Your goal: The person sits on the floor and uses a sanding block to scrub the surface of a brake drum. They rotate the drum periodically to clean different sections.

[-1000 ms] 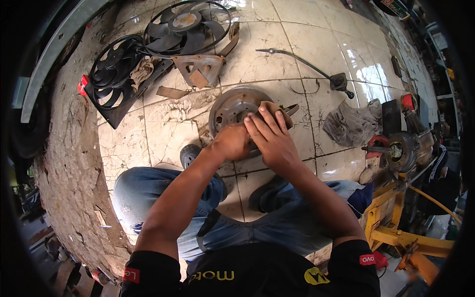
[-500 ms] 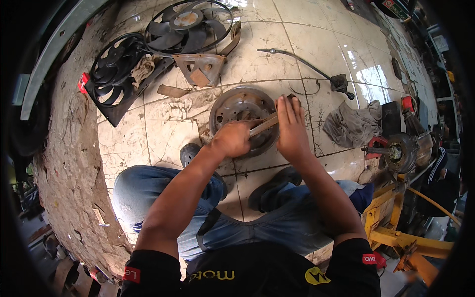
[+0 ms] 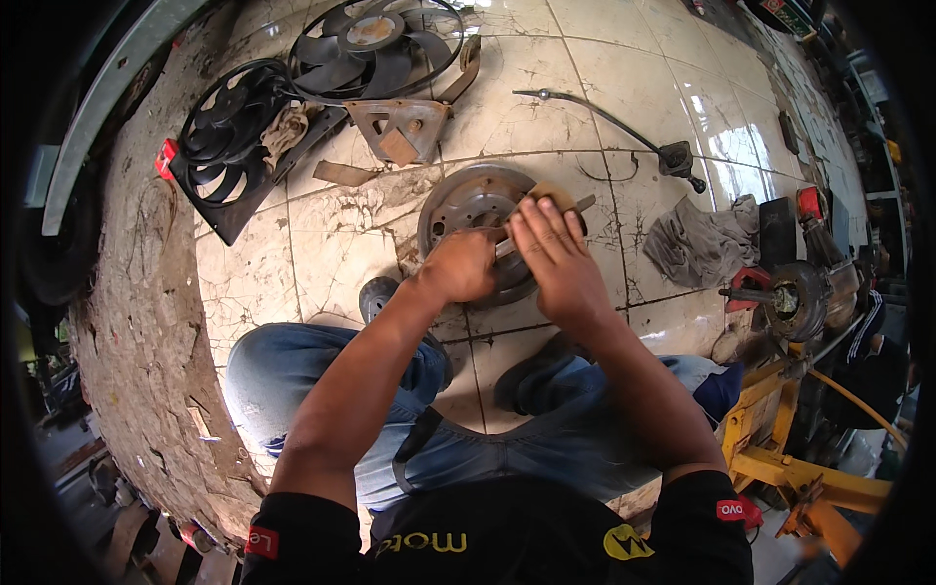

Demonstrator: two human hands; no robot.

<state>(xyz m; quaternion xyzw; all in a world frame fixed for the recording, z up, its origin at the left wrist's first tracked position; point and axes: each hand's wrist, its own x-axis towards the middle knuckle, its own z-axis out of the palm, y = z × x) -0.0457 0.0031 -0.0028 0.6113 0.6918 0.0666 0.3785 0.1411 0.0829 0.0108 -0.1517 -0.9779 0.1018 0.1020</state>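
Note:
A round, rusty metal drum [image 3: 444,207] with holes in its face lies on the tiled floor between my feet. Above it, my left hand [image 3: 458,265] is closed around one end of a narrow flat strip [image 3: 587,203], whose other end sticks out to the upper right. My right hand [image 3: 558,261] lies across the strip with its fingers long and close together. Under those fingers is a tan piece [image 3: 554,194] that looks like sandpaper, pressed against the strip. My right thumb and most of the strip are hidden.
Two black fans [image 3: 375,49] and a rusty triangular bracket [image 3: 402,129] lie at the far left. A black lever with a rod [image 3: 624,125] is beyond the drum to the right. Nearer on that side are a grey rag [image 3: 704,244], a metal hub assembly [image 3: 801,297] and a yellow frame [image 3: 780,468].
My right hand has slid along the strip toward my left hand, and the tan piece now shows beyond its fingers. The strip's far end has come into sight. My left hand keeps its grip.

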